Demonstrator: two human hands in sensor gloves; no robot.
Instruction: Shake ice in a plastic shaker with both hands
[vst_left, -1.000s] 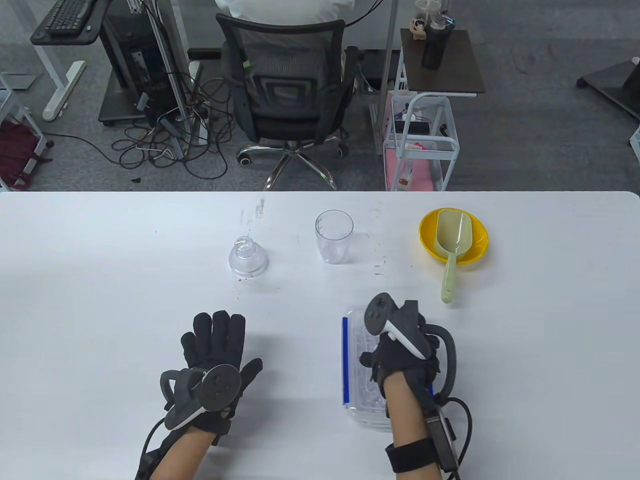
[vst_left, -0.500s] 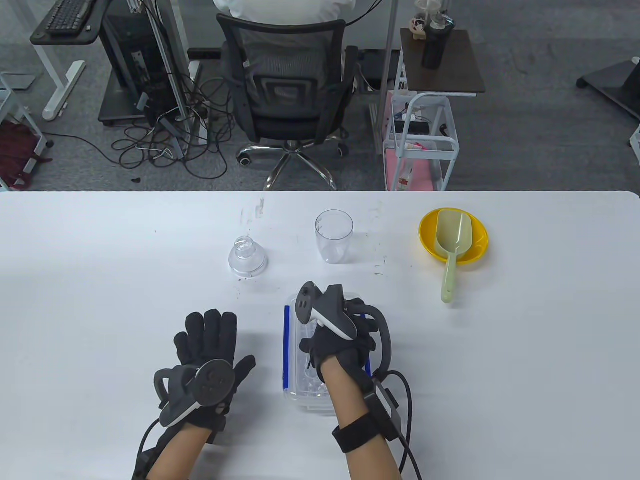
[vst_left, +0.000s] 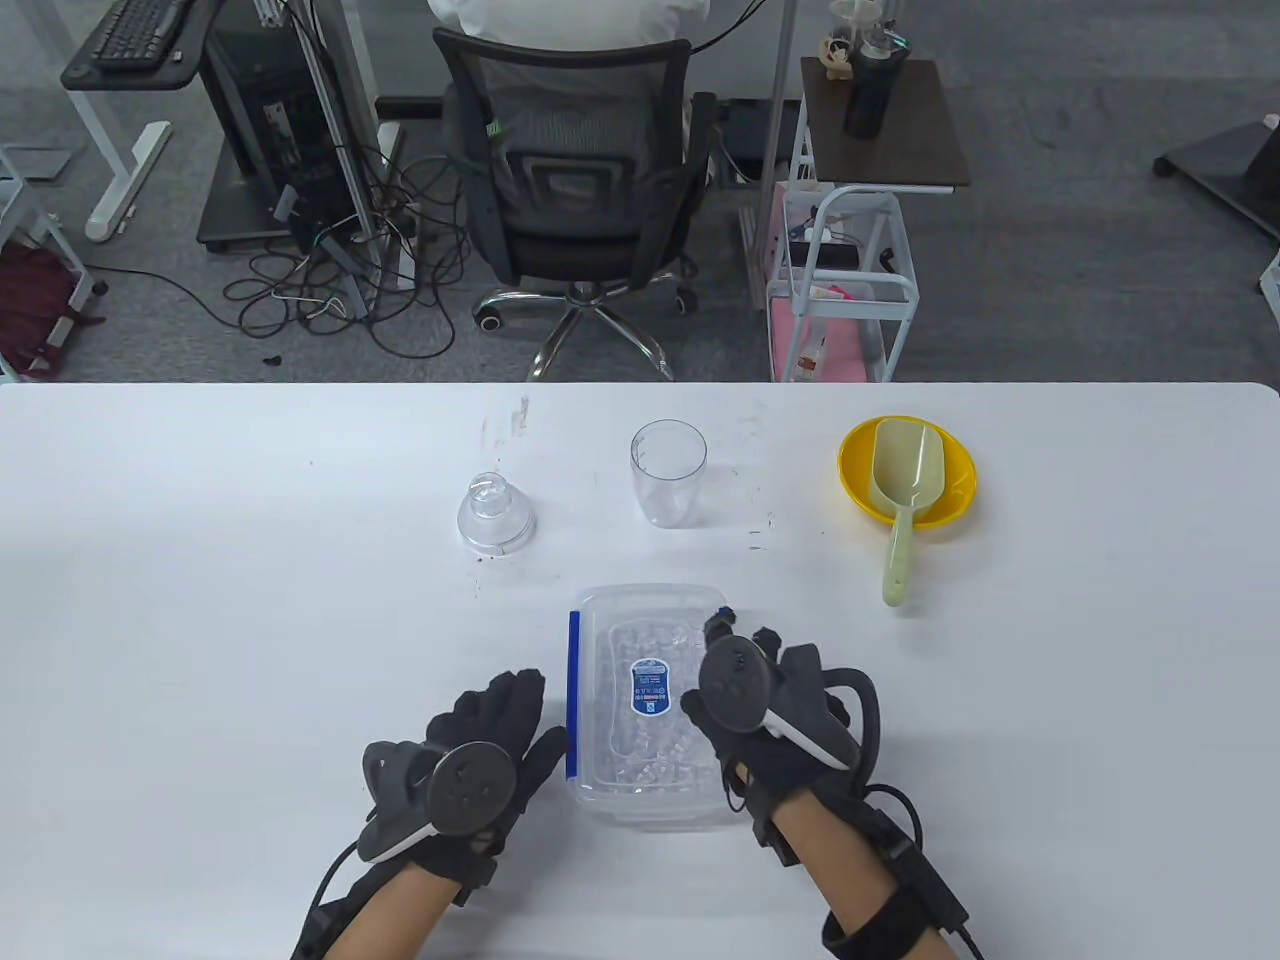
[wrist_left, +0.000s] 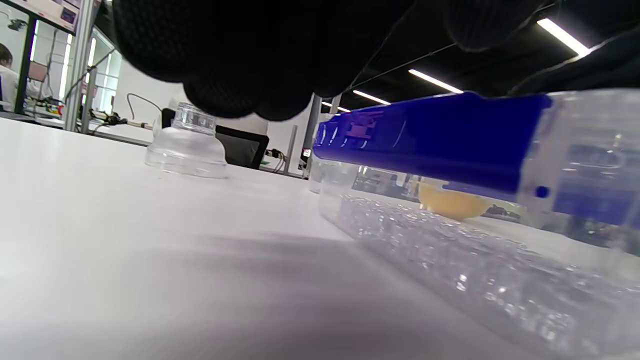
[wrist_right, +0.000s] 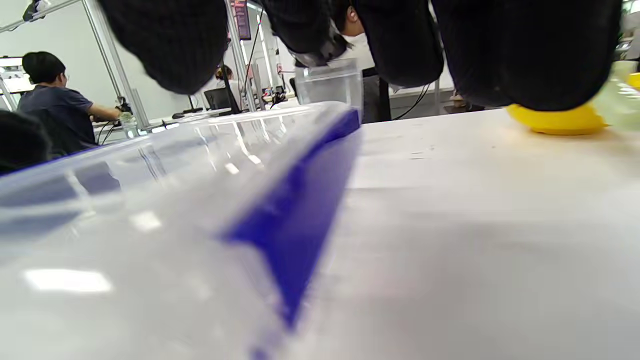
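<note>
The clear shaker cup (vst_left: 668, 472) stands upright and uncovered at mid table, with its clear domed lid (vst_left: 493, 512) apart to its left. Nearer me lies a clear lidded box of ice (vst_left: 640, 700) with blue latches. My left hand (vst_left: 500, 725) lies beside the box's left blue latch (wrist_left: 430, 135), fingers stretched out, thumb close to the latch. My right hand (vst_left: 745, 665) rests along the box's right edge, its fingers (wrist_right: 400, 40) hanging above the right latch (wrist_right: 295, 220). Neither hand holds anything.
A yellow bowl (vst_left: 958, 492) at the back right holds a pale green scoop (vst_left: 905, 480) whose handle sticks out toward me. Beyond the table's far edge stand an office chair (vst_left: 575, 170) and a small cart (vst_left: 845, 290).
The right hand slid the ice box left to the table's middle, then moved off the lid to its right edge. The left hand shifted right, up to the box's left latch.
</note>
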